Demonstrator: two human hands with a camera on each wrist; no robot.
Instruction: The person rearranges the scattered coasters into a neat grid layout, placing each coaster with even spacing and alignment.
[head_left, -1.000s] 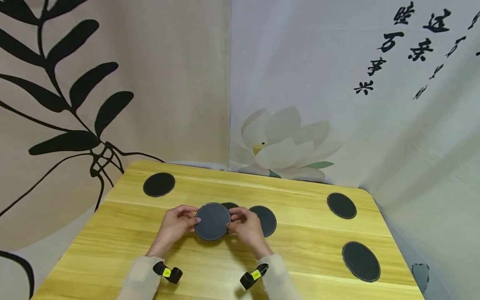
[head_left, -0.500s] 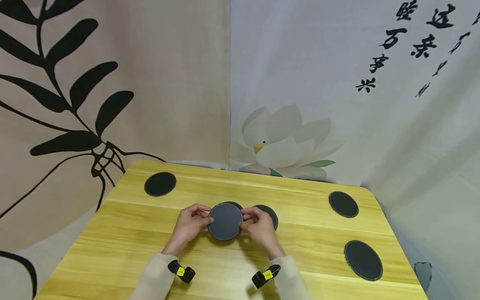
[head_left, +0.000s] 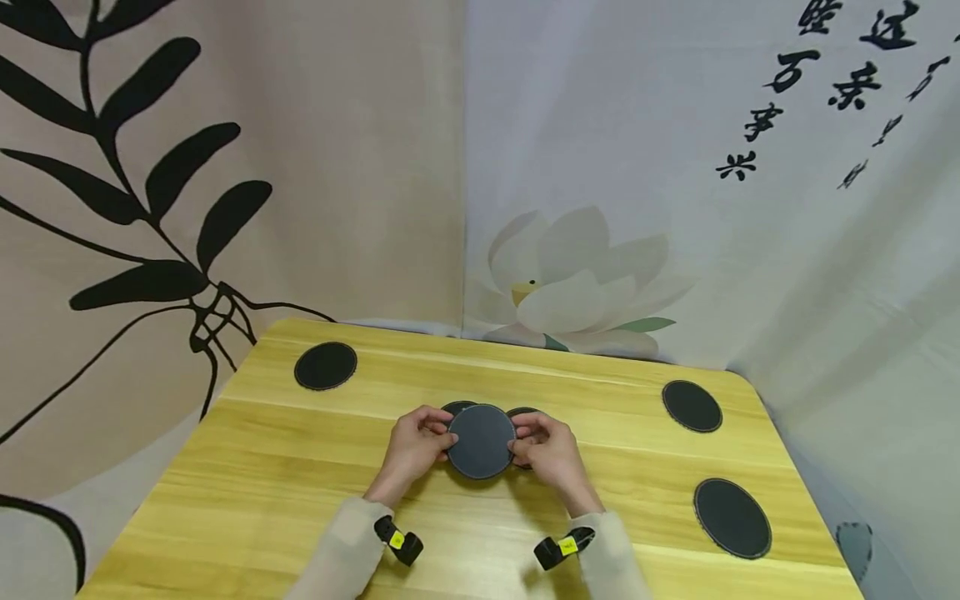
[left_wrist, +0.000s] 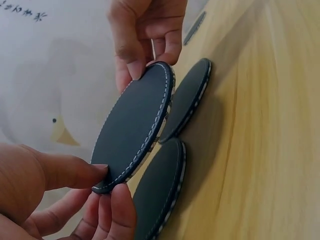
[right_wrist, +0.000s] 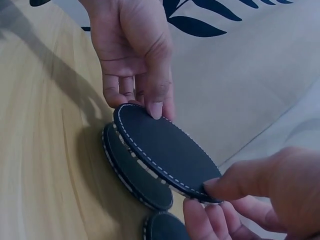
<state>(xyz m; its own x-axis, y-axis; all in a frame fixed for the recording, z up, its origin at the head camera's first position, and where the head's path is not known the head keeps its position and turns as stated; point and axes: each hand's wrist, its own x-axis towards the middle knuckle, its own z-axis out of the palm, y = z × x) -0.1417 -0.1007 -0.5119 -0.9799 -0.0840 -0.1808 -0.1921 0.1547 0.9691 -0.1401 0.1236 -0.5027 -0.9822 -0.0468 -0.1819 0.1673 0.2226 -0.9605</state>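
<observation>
A round black coaster [head_left: 482,442] with pale stitching round its rim is held raised above the table between both hands. My left hand [head_left: 417,442] pinches its left edge, thumb on the face and fingers behind. At the opposite edge my right hand [head_left: 549,446] pinches it the same way. Two more coasters lie side by side on the wood beneath it. The left one [left_wrist: 160,192] and the right one [left_wrist: 189,100] show in the left wrist view; in the head view the held coaster and the hands partly cover them.
On the wooden table [head_left: 300,483] lie other black coasters: one at the back left [head_left: 326,366], one at the back right [head_left: 692,406] and one at the front right [head_left: 732,517]. Behind the table hangs a printed curtain [head_left: 360,167] with leaves, a flower and writing.
Both hands have moved to the right together with the raised coaster, which now overlaps the gap between the two coasters beneath. The coasters on the table have stayed in place.
</observation>
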